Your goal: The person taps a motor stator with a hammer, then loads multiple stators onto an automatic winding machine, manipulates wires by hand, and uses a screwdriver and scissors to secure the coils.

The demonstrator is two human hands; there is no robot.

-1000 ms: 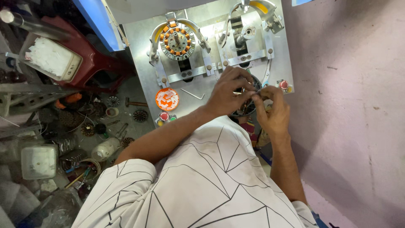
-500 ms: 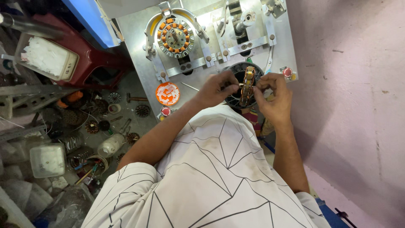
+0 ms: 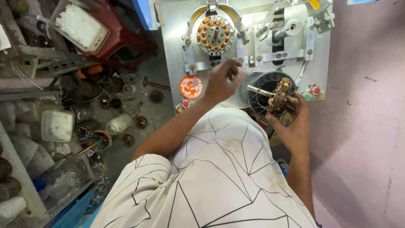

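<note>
Landmark: the grey metal winding machine [image 3: 253,46] standing upright against the pink wall [image 3: 367,105]. Largest item near its lower edge is a dark ribbed round housing [image 3: 263,99] with a bare shaft [image 3: 258,90] projecting from it. Just right of that housing, the right hand [image 3: 291,126] grips a wound stator [image 3: 279,96], copper coils showing, fingers curled around its lower rim; the stator sits tilted, close to the shaft tip but apparently not seated on it. The left hand [image 3: 221,80] rests against the machine's lower centre, fingers bent; whether it pinches anything I cannot tell. A second stator [image 3: 215,33] is clamped in the machine's upper-left fixture. An orange round disc [image 3: 191,86] sits at the lower-left corner. Risk, judged: the one-handed grip on the tilted stator looks marginal; a slip would drop it toward the cluttered floor [image 3: 126,109] left of the machine, or scrape windings against the shaft and nick the wire enamel.
</note>
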